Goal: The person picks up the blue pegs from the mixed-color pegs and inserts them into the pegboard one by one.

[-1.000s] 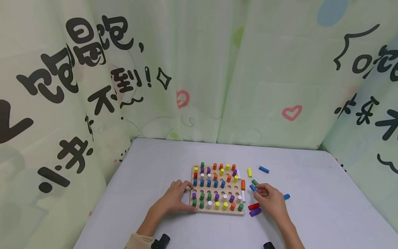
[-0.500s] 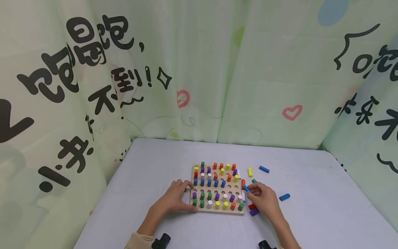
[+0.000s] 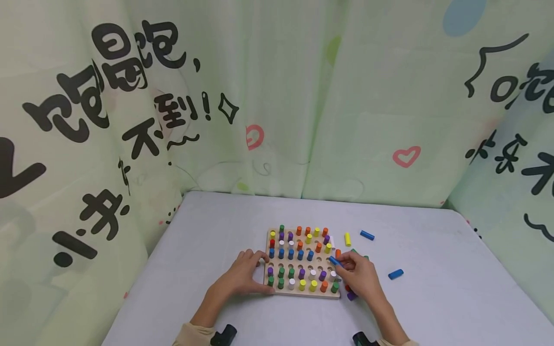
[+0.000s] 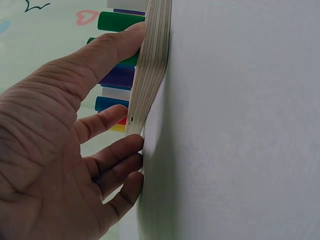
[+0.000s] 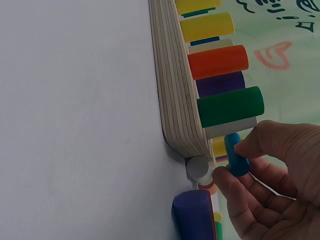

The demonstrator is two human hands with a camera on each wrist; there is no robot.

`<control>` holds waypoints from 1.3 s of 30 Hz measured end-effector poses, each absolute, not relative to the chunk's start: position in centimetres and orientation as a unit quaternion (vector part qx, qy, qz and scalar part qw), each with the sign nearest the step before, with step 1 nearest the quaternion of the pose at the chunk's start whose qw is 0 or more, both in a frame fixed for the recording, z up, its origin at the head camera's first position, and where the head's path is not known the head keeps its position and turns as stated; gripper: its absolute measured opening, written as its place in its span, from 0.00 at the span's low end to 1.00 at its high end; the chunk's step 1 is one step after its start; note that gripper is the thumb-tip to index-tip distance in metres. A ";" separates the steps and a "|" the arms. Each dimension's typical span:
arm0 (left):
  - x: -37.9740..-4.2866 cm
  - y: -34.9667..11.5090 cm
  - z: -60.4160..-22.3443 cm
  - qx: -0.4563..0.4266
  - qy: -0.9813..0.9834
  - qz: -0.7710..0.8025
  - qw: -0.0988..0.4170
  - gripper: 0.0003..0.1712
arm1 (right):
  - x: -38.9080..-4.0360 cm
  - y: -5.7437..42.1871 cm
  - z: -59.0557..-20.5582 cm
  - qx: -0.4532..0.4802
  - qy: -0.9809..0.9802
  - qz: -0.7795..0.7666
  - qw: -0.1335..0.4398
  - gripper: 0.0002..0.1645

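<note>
The wooden pegboard (image 3: 303, 294) lies on the table, filled with several rows of coloured pegs. My left hand (image 3: 245, 276) rests at its left side, thumb and index finger against the edge. In the left wrist view the other fingers stretch loosely along the tabletop beside the board (image 4: 152, 50). Between thumb and fingertips my right hand (image 3: 360, 275) pinches a blue peg (image 5: 237, 155), tilted over the board's right part. In the head view this peg is close to the open holes at the right end of the row of blue pegs (image 3: 291, 254).
Loose pegs lie right of the board: a yellow peg (image 3: 347, 239), a blue peg (image 3: 367, 235) farther back and another blue peg (image 3: 396, 274) beyond my right hand. A purple peg (image 3: 352, 296) is partly hidden by that hand. A printed curtain (image 3: 277, 96) surrounds the table.
My right hand has carried the blue peg leftward from among the loose pegs to over the board's right side. The left hand and the board have stayed put.
</note>
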State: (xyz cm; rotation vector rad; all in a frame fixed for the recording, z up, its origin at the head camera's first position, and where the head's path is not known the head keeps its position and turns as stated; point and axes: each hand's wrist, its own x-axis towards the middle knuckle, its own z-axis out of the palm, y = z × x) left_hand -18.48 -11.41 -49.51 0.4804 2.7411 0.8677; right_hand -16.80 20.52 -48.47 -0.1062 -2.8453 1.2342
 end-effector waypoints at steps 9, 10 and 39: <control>-18.4 -11.5 -49.6 0.163 0.933 0.301 0.114 0.41 | -17.2 20.0 -48.5 -0.028 -0.916 0.399 0.021 0.14; -18.3 -11.5 -49.6 0.163 0.933 0.301 0.114 0.41 | -17.2 19.9 -48.5 -0.029 -0.916 0.400 0.022 0.14; -18.4 -11.5 -49.4 0.161 0.934 0.297 0.114 0.42 | -18.1 18.1 -47.7 -0.021 -0.909 0.415 0.033 0.14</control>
